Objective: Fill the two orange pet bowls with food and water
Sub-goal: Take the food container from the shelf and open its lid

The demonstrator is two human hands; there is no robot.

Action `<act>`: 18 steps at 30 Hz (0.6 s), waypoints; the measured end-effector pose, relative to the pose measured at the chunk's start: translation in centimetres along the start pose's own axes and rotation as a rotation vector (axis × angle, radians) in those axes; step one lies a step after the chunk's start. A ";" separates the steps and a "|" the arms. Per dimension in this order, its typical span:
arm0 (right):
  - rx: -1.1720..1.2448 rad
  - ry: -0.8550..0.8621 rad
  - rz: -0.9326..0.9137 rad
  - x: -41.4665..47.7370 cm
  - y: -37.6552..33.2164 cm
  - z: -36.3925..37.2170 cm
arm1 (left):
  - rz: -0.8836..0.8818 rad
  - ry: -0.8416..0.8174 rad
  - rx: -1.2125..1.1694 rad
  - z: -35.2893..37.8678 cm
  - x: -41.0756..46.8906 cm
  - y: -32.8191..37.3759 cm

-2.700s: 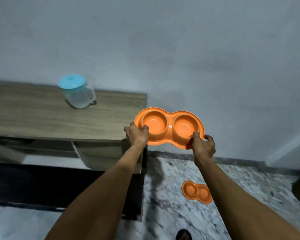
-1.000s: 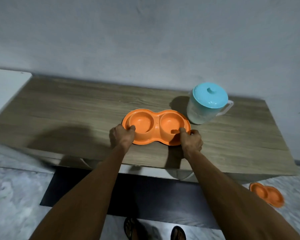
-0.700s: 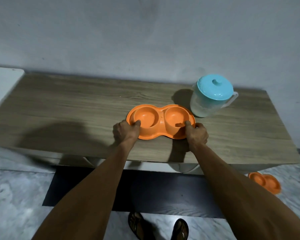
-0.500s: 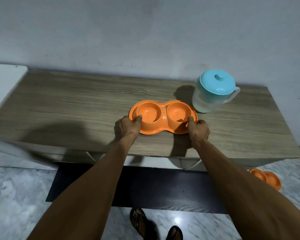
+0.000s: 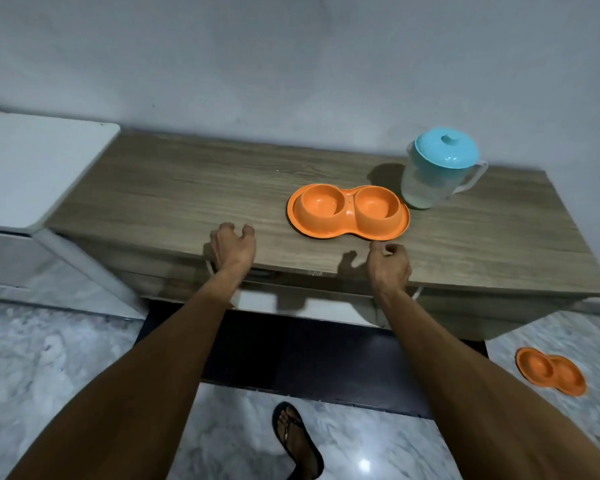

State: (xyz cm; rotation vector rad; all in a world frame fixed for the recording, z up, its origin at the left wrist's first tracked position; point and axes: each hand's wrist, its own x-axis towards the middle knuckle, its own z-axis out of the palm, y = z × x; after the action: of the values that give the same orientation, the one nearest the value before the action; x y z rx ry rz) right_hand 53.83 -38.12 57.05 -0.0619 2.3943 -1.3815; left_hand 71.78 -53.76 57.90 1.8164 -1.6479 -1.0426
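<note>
An orange double pet bowl lies flat on the wooden cabinet top, both of its cups empty. Just right of it stands a clear jug with a light blue lid. A second orange double bowl lies on the marble floor at the lower right. My left hand hovers over the cabinet's front edge, left of the bowl, fingers apart and holding nothing. My right hand is below the bowl's right cup, fingers loosely curled, apart from the bowl.
A white appliance top adjoins the cabinet on the left. A grey wall runs behind. Under the cabinet top a drawer front and a dark opening show. My sandalled foot stands on the marble floor.
Both hands have let go of the orange bowl and drawn back toward the cabinet's front edge. The bowl rests on the cabinet next to the jug.
</note>
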 end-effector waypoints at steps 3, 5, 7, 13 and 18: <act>-0.011 -0.046 -0.020 -3.1 2.6 -0.3 | 0.000 -0.009 -0.035 -2.2 -1.9 -3.4; -0.010 -0.067 -0.049 -4.9 4.7 -0.1 | 0.001 -0.004 -0.055 -3.2 -3.0 -6.2; -0.040 -0.089 -0.069 -6.4 6.9 0.5 | 0.005 0.008 -0.050 -3.9 -3.9 -9.0; -0.092 -0.190 -0.075 -8.3 12.7 4.4 | 0.008 0.007 -0.020 -3.6 -4.3 -15.4; -0.087 -0.239 -0.118 -7.5 15.9 10.0 | 0.077 -0.045 -0.004 -1.1 -1.6 -19.3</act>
State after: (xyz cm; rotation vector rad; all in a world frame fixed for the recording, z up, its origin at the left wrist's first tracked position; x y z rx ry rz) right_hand 66.52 -36.49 41.41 -0.3757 2.2788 -1.2405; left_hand 84.50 -49.19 44.05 1.7237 -1.7268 -1.0599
